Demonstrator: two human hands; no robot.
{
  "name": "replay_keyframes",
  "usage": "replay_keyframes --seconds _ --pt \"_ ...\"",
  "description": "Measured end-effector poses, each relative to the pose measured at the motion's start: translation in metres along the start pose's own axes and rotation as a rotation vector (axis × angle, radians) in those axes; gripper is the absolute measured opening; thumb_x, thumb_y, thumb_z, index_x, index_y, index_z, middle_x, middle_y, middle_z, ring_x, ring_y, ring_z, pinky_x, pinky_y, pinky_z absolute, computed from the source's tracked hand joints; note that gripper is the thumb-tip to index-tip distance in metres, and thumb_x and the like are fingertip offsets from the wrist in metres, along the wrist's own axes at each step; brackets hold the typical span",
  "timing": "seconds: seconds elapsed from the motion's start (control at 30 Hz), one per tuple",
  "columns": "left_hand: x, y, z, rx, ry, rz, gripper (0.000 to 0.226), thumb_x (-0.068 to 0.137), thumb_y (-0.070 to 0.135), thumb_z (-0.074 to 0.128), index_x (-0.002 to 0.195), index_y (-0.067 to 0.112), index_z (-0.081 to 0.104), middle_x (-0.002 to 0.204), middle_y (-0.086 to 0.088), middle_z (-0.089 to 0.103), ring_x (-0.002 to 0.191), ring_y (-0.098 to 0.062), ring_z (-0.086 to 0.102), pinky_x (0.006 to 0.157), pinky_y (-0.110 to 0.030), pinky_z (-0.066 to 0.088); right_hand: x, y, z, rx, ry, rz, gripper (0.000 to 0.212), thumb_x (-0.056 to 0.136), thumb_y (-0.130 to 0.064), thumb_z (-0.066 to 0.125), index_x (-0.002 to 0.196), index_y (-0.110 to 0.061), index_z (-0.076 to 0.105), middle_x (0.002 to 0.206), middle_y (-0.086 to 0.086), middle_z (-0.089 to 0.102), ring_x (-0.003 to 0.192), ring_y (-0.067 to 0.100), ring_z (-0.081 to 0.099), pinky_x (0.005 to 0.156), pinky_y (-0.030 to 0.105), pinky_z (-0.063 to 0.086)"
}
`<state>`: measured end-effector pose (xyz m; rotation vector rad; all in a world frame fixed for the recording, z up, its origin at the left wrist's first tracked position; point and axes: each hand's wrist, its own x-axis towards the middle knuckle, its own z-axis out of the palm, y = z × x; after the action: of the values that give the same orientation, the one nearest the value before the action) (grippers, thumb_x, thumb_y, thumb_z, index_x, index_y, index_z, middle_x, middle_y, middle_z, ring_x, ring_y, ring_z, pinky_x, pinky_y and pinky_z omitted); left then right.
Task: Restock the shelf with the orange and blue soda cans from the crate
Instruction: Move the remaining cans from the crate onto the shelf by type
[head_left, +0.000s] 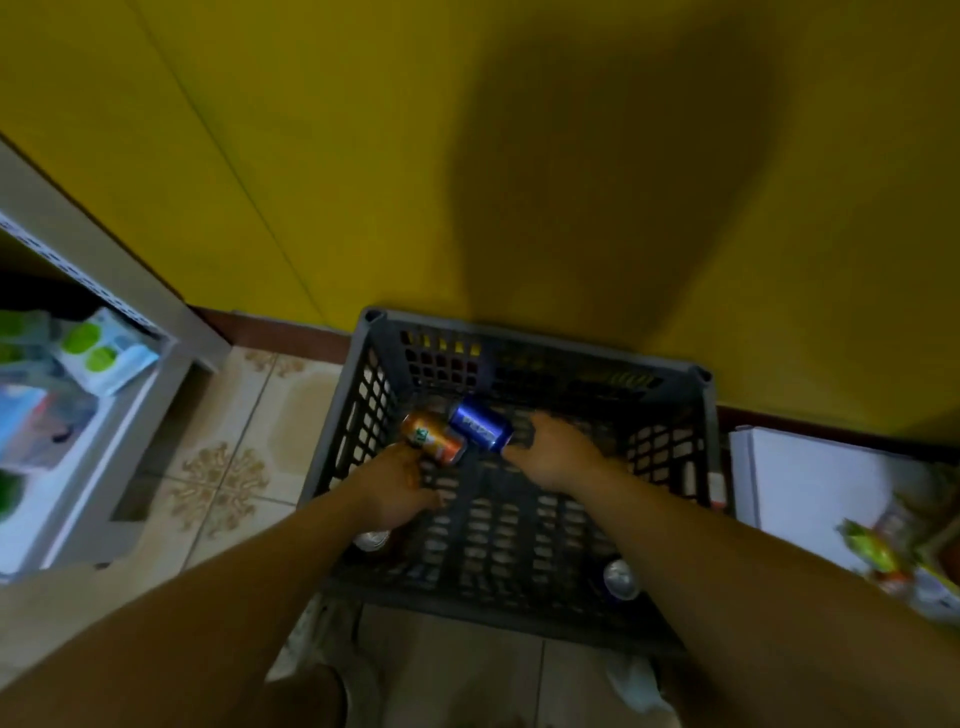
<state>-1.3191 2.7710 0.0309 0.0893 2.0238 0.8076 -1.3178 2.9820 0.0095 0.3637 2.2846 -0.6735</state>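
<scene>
Yellow wall and patterned tiles surround the grey crate (519, 519), which stands on the floor. Inside it, the left grip (400, 483) closes on an orange can (434, 438) and the right grip (550, 452) on a blue can (480, 423), as far as the blur allows me to see. Both cans are low in the crate, not yet lifted out. A spare can (371, 540) and a corner can (621, 579) wait near its front wall. The shelf (104, 265) at the left shows only packets, so I judge that most of the restocking remains.
</scene>
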Motion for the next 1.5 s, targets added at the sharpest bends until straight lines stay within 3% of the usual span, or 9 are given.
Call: replay_keyframes --seconds 0.07,0.17,0.33,0.5,0.67,0.83,1.07,1.27,1.5 --pt "0.034 -0.007 -0.003 -0.004 -0.011 -0.034 0.026 0.09 0.012 0.061 0.087 0.034 0.048 0.084 0.014 0.053 0.075 0.002 0.05 0.063 -0.003 0.041 0.03 0.01 0.015 0.063 -0.017 0.005 0.051 0.091 -0.039 0.061 0.134 -0.015 0.048 0.134 0.011 0.055 0.117 0.03 0.055 0.097 0.034 0.045" --pt "0.085 -0.02 -0.005 -0.021 0.016 -0.087 0.022 0.084 0.023 0.068 0.101 0.031 0.056 0.094 0.009 0.061 0.089 -0.008 0.06 0.088 -0.029 0.05 0.072 0.026 0.038 0.125 -0.037 0.048 0.051 0.091 -0.035 0.063 0.135 -0.015 0.049 0.134 0.012 0.057 0.119 0.031 0.055 0.098 0.033 0.044" --pt "0.157 -0.03 0.0 0.069 0.105 -0.006 0.028 0.088 0.016 0.065 0.115 0.015 0.059 0.1 0.007 0.052 0.094 -0.009 0.051 0.081 -0.021 0.037 0.139 0.048 0.074 0.162 -0.042 0.05 0.058 0.09 -0.031 0.065 0.142 -0.017 0.042 0.14 0.011 0.053 0.124 0.029 0.053 0.099 0.031 0.042" --pt "0.218 -0.053 0.007 0.265 0.065 -0.041 0.047 0.085 0.029 0.065 0.13 0.018 0.054 0.131 -0.011 0.056 0.119 -0.028 0.053 0.103 -0.038 0.041 0.197 0.055 0.104 0.125 0.033 0.085 0.096 0.078 -0.039 0.075 0.153 -0.017 0.019 0.153 0.017 0.031 0.138 0.035 0.035 0.111 0.041 0.034" --pt "0.237 -0.052 0.013 0.29 -0.044 -0.092 0.038 0.094 0.027 0.053 0.13 0.016 0.051 0.126 -0.01 0.058 0.113 -0.025 0.055 0.089 -0.028 0.042 0.21 0.054 0.12 0.299 0.021 0.124 0.089 0.076 -0.029 0.081 0.147 -0.013 0.03 0.145 0.01 0.046 0.128 0.031 0.048 0.103 0.035 0.041" --pt "0.225 -0.05 0.012 0.107 -0.01 -0.063 0.05 0.087 0.017 0.064 0.134 0.013 0.045 0.124 -0.011 0.059 0.109 -0.025 0.059 0.094 -0.037 0.049 0.167 0.047 0.104 0.654 0.116 0.099 0.069 0.078 -0.014 0.078 0.136 -0.009 0.042 0.128 0.011 0.058 0.113 0.029 0.057 0.088 0.03 0.045" --pt "0.139 -0.014 0.003 0.146 0.082 0.255 0.089 0.067 0.011 0.081 0.144 0.02 0.036 0.14 -0.005 0.045 0.125 -0.021 0.047 0.104 -0.041 0.043 0.059 0.024 0.044 0.916 0.274 -0.007 0.044 0.079 -0.011 0.074 0.115 -0.022 0.05 0.097 -0.009 0.055 0.093 0.015 0.057 0.077 0.024 0.049" --pt "0.027 0.053 -0.005 -0.114 0.11 0.316 0.08 0.069 0.007 0.081 0.139 0.016 0.042 0.127 -0.001 0.053 0.112 -0.017 0.056 0.098 -0.036 0.049 -0.058 -0.003 -0.012 1.092 0.454 -0.117 0.058 0.083 -0.022 0.073 0.134 -0.022 0.046 0.121 -0.004 0.055 0.107 0.015 0.058 0.08 0.024 0.052" --pt "-0.101 0.139 0.002 -0.258 0.039 0.495 0.048 0.078 0.013 0.076 0.118 0.024 0.052 0.115 0.001 0.065 0.102 -0.012 0.064 0.094 -0.034 0.051 -0.202 -0.017 -0.083 1.091 0.544 -0.314 0.044 0.085 -0.011 0.071 0.12 -0.025 0.049 0.108 -0.006 0.061 0.094 0.01 0.064 0.073 0.025 0.056"
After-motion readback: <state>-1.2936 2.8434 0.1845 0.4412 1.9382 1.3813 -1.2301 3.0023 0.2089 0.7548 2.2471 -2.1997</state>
